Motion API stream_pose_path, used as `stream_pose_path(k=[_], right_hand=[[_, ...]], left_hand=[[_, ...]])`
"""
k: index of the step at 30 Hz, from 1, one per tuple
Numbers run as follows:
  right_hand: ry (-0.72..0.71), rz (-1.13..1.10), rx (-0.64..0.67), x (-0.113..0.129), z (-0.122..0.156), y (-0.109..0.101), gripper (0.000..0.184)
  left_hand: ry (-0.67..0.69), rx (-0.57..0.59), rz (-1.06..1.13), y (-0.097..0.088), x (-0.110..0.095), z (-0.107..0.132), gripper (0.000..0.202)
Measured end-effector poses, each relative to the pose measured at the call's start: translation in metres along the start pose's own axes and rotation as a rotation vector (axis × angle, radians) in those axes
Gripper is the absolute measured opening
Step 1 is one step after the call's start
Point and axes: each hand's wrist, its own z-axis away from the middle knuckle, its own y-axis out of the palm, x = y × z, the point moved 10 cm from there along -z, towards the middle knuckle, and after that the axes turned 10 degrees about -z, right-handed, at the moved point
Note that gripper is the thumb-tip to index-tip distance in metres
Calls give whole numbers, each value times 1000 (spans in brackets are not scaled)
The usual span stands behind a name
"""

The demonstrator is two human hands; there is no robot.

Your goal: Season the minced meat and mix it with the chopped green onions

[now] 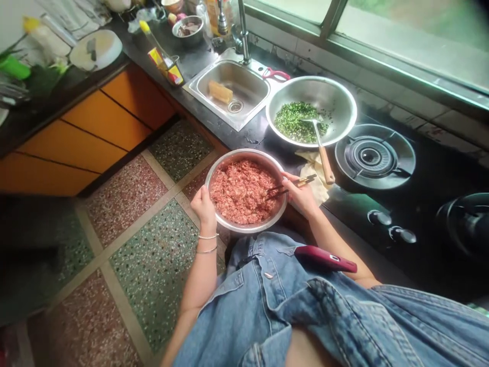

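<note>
Far left: your board [110,48] sits on the black table [255,133], a dark blade on it. Orange cabinets [97,125] below, speckled tile floor [160,260] next to them. Then a red-yellow box [175,75], and a small bowl [196,31] behind it.

Your left hand [204,206], 2 bracelets [208,237] on the wrist: fingers pinching the bowl by its left rim, thumb up on the edge. Sink [250,84] is beyond, yellow block [220,92] in it, tap [245,48] behind.

Bowl [244,229] is in front of you at the table edge, wide with minced meat [244,191]. Can't tell if its base touches anything.

Red scissors [277,75] lie by the sink's right corner.

Your right hand [300,196] is at the bowl's right rim, fingers closed around the chopsticks [305,180], tips in the meat. Your phone [324,259] pokes out of the denim below.

Big bowl [340,102] behind holds chopped greens [298,122]; spatula [326,164] leans in it, wood handle out over the rim. Cloth [319,190] under the handle. Right of that: burner [370,155], 2 knobs [379,217] in front.
</note>
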Motion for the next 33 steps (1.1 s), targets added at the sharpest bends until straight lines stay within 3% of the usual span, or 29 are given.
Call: stream_pose_path(k=[4,9,12,15,18,20,24,26,30,31,33], right_hand=[[112,20,-131,-13,-36,6,59],[75,22,-402,-14,-74,19,52],[103,48,-554,-11,-81,28,50],[132,219,-628,6,-80,37,46],[-23,279,-705,46,-83,49,41],[-119,87,-720,62,-94,61,45],[-154,-272,-670,67,-129,100,72],[-195,-284,-529,73,-143,132,75],[-253,-163,-79,85,-175,207,72],[-262,-146,-43,86,-189,212,71],[-308,-188,-119,88,-221,192,70]], left_hand=[[83,148,-19,61,-8,-79,46],[111,348,45,143,-8,-164,43],[64,454,103,182,0,-197,41],[18,558,120,209,5,-214,37],[12,600,137,224,3,-220,37],[-2,600,149,230,2,-221,37],[-24,584,150,236,2,-220,38],[-22,586,151,237,1,-220,38],[27,598,144,234,-8,-220,39],[42,597,140,233,-10,-220,38],[56,585,131,232,-12,-222,35]])
